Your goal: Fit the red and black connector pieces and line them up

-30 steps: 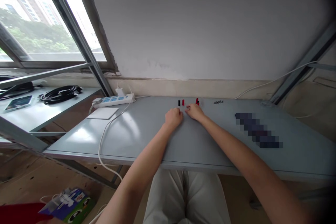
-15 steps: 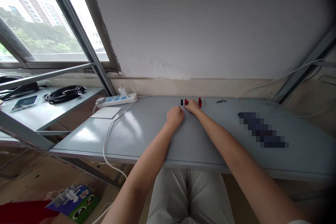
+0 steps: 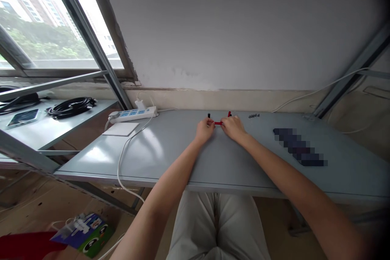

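A short red rod (image 3: 218, 123) lies level between my two hands, low over the grey table. My left hand (image 3: 204, 129) has its fingertips closed at the left end, while my right hand (image 3: 233, 127) pinches the other end; both tips are partly hidden. Just behind my left fingers stands a small black cylinder (image 3: 209, 115). Another small red piece (image 3: 229, 113), with something dark beside it, sits behind my right hand and is partly covered by it. Several tiny dark metal pieces (image 3: 254, 116) lie in a row further right.
A white power strip (image 3: 134, 114) and a flat white slab (image 3: 121, 129) are on the table (image 3: 170, 150) at left, with a white cable (image 3: 122, 158) hanging over the front edge. A blurred-out dark item (image 3: 300, 147) lies at right. The wall borders the back.
The red rod now spans between both hands; before, a red piece stood upright at my right fingertips. My right hand has shifted right and turned. The view has moved slightly.
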`<state>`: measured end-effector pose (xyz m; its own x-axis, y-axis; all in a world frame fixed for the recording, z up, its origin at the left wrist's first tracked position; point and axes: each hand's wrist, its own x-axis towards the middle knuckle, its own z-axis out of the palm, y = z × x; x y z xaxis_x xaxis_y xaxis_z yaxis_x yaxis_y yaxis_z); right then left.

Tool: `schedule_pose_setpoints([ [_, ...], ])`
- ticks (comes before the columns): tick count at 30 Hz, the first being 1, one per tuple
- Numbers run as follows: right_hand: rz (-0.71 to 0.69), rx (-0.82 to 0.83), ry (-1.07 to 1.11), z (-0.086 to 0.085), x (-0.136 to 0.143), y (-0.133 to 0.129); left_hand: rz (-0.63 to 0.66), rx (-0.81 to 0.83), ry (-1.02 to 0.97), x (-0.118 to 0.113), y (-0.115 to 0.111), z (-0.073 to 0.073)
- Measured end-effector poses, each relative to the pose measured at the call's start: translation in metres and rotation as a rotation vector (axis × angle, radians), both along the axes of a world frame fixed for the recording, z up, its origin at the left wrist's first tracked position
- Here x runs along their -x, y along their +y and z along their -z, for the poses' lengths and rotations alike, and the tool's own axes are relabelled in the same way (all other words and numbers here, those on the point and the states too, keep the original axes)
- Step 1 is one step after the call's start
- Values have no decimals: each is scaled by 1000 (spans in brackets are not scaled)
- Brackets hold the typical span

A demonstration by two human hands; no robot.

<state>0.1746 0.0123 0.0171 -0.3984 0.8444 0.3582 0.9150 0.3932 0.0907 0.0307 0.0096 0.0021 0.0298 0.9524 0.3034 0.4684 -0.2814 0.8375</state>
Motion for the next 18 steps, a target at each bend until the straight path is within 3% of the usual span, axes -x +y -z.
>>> schedule_pose_setpoints([
  [4, -21, -58, 101, 6, -10, -6, 125, 151, -294, -8, -5, -2],
  [7, -40, -65, 240, 11, -15, -8, 153, 211, -402, -10, -9, -5],
  [12, -91, 18, 558, 11, -19, -10, 159, 255, -481, -6, -9, -7],
  [18, -73, 165, 700, 14, -21, -7, 218, 246, -482, -6, -8, -6],
])
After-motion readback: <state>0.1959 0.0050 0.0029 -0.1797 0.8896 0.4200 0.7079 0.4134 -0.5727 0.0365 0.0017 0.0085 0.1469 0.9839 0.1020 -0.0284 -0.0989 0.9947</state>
